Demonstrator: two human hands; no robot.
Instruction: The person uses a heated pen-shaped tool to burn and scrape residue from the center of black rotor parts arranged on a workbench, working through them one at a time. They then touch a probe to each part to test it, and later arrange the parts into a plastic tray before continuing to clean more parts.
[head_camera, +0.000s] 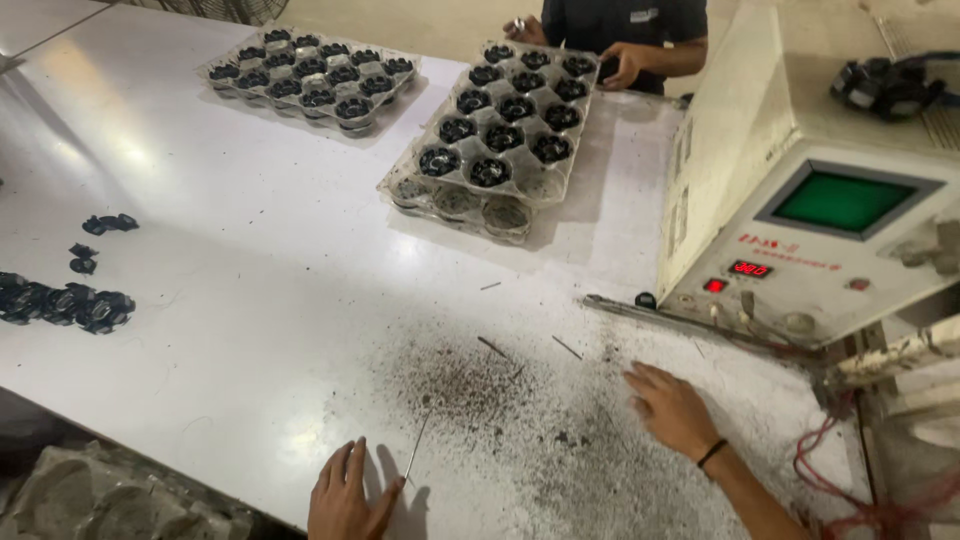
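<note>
The thin metal pin (416, 447) lies low in the frame, a little left of centre, slanting on the white table (250, 300) at the edge of a patch of dark dust (480, 400). The left hand (345, 495) rests flat beside it at the bottom edge, fingers loose and spread, with the thumb tip just touching the pin's lower end; it grips nothing. The right hand (672, 408), lower right, lies palm down on the gritty surface with fingers relaxed and empty.

To lift the pin cleanly, a pinch at its near end with thumb and forefinger would likely work best, since it lies flat and may roll. More short pins (492, 347) sit just above the dust.

Farther up, two clear trays (500, 120) hold black round parts; loose ones (70, 300) sit at the left edge. A grey machine (800, 200) stands at right. Another person's hands (625, 65) rest at the top.
</note>
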